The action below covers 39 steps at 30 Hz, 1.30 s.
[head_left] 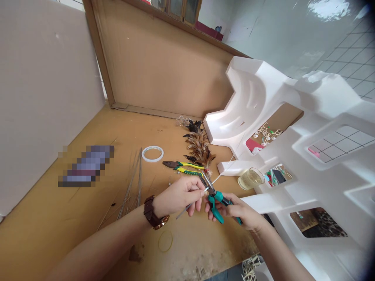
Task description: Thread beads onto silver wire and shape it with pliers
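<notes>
My left hand (181, 195), with a brown watch on its wrist, pinches a thin metal wire (190, 205) that runs between its fingers. My right hand (238, 212) is wrapped round the teal handles of a pair of pliers (216, 201). The pliers' jaws meet the wire just beside my left fingertips. A bundle of brown and black feathers (199, 146) lies on the wooden table (88, 218) just beyond my hands. Yellow-and-green pliers (184, 168) lie next to the feathers.
A white tape ring (152, 153) and a bunch of thin wires (131, 185) lie to the left. A rubber band (165, 240) lies near my left wrist. Large white foam packing (307, 128) fills the right side, with a glass cup (250, 178) at its foot. A cardboard panel (164, 62) stands behind.
</notes>
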Motion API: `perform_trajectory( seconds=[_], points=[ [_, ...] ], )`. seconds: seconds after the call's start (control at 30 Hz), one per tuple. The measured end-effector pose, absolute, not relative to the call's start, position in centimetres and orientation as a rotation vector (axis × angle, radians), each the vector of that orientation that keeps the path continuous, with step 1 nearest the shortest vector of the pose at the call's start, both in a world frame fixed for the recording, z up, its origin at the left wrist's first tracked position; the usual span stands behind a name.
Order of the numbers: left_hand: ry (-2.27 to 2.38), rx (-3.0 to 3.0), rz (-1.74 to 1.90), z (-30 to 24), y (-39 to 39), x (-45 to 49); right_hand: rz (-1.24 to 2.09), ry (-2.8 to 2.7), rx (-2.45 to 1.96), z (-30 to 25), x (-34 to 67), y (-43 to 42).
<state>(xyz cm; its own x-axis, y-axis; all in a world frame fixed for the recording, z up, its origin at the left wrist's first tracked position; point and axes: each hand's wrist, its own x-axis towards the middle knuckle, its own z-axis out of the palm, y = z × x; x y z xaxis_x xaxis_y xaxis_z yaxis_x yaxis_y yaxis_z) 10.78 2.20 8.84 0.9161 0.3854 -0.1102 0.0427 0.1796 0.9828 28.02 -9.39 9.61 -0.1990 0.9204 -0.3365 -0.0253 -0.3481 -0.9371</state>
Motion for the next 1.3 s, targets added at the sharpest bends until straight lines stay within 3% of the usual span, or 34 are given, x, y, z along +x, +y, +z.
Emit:
perform_trajectory(
  seconds=[0.33,0.63,0.93,1.3],
  points=[
    [0.384,1.45,0.273,8.3,2.2,11.0,1.253,-1.33,-1.656,9.6,27.2,-9.6],
    [0.453,1.453,0.266,5.5,2.3,10.0,1.061,-1.499,-1.872,6.1,26.4,-8.6],
    [0.566,1.342,0.334,-0.1,2.7,9.8,1.111,-1.478,-1.963,2.1,25.3,-7.6],
    [0.61,1.281,0.358,-2.2,2.4,9.9,1.054,-1.54,-2.038,0.8,25.2,-6.9]
  ],
)
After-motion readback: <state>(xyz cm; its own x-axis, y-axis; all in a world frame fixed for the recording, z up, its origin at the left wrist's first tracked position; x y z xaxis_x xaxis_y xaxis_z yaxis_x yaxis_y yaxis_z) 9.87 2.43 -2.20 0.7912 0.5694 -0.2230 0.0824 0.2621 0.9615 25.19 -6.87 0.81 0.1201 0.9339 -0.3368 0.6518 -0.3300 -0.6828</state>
